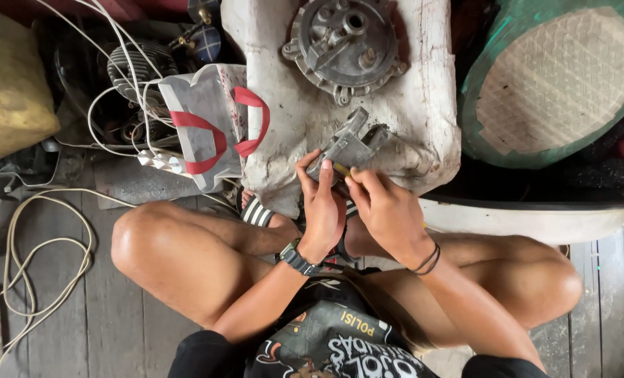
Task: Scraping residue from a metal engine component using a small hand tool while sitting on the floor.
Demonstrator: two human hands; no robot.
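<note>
My left hand [322, 204] is clamped on the grey metal bracket [347, 145], thumb and forefinger pinching its near end where the casting is thickest. My right hand [389, 208] is closed on a thin yellow-handled tool [341, 169], its fingertips bunched round the shaft, the tip set against the bracket's near face. I cannot tell what sort of tip it has; my fingers hide it.

I judge the bracket stiff and fairly heavy for its bulk, cast metal, dull and probably greasy, so it may slip under a light pinch. The flat flanks near the base look the surest place to hold; the forked far end looks awkward and sharp-edged. It will not bend or break, but it could twist under the tool's push if I hold it loosely.

The bracket rests at the near edge of the white stained block [424, 105], about midway along that edge. Farther back, near the block's far edge, lies a round finned metal housing [344, 43], well apart from my hands.

Both wrists are bent down and inward, forearms converging over my crossed legs. A black watch [296, 259] is on the left wrist, dark bands [427, 260] on the right. A grey bag with red handles [210, 126] leans at the block's left side.
</note>
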